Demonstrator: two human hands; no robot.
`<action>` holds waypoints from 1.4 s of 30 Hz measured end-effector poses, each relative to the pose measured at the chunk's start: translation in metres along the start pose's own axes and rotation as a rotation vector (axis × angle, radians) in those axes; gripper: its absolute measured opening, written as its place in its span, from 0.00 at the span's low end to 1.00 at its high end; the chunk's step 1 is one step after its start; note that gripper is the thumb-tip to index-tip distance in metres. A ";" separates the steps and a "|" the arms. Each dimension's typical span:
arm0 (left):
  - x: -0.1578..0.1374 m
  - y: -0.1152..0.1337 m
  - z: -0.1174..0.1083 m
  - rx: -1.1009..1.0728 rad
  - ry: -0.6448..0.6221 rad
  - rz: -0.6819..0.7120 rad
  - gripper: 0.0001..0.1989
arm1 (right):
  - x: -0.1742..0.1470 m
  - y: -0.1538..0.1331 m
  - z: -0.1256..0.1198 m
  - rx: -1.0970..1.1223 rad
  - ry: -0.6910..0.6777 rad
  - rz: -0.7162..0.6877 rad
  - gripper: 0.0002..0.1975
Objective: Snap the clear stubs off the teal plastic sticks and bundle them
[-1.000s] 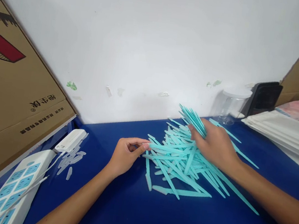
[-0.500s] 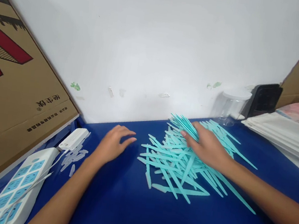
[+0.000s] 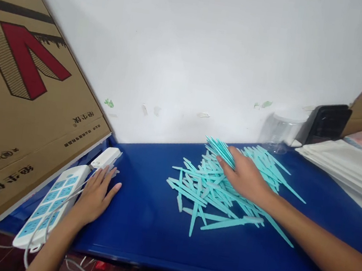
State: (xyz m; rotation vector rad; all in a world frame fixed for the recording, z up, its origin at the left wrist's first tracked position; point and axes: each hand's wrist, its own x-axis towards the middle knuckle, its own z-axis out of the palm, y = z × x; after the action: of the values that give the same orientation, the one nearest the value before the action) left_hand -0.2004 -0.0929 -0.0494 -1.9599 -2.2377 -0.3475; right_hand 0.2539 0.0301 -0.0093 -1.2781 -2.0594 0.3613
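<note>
A bundle of thin teal eyebrow razors point(image 3: 221, 150) is in my right hand point(image 3: 246, 173), fingers wrapped round it and tips pointing up and left. Beneath and around that hand spreads a loose pile of the same razors point(image 3: 205, 192), lying crosswise, with pale translucent covers at some ends. On the left, my left hand point(image 3: 95, 195) rests flat with fingers stretched out and thumb apart. Its fingertips lie over small clear plastic pieces point(image 3: 115, 172), mostly hidden by the hand.
Beside my left hand are a white power strip point(image 3: 55, 201) with cables and a small white box point(image 3: 106, 157). A printed cardboard box point(image 3: 54, 105) leans at left. On the blue table point(image 3: 141, 232), a clear jar point(image 3: 283, 131), a black object point(image 3: 328, 124) and stacked white sheets point(image 3: 357, 167) stand right.
My left hand has moved left and down, away from beside the pile to the clear pieces. A few razors at the pile's front lie differently. My right hand still holds its bundle.
</note>
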 end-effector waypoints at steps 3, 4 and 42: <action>-0.007 -0.012 0.013 -0.046 -0.063 -0.039 0.39 | 0.000 0.002 0.002 0.004 0.015 -0.007 0.14; -0.004 -0.016 0.014 -0.050 -0.079 -0.045 0.40 | 0.000 0.003 0.003 0.005 0.016 -0.007 0.13; 0.092 0.020 0.033 -0.056 -0.166 -0.028 0.52 | 0.003 0.010 0.009 0.015 -0.024 0.007 0.15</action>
State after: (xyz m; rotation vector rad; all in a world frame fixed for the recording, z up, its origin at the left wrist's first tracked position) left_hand -0.1922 0.0060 -0.0563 -2.0569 -2.3827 -0.2626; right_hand 0.2542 0.0384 -0.0204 -1.2779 -2.0695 0.3959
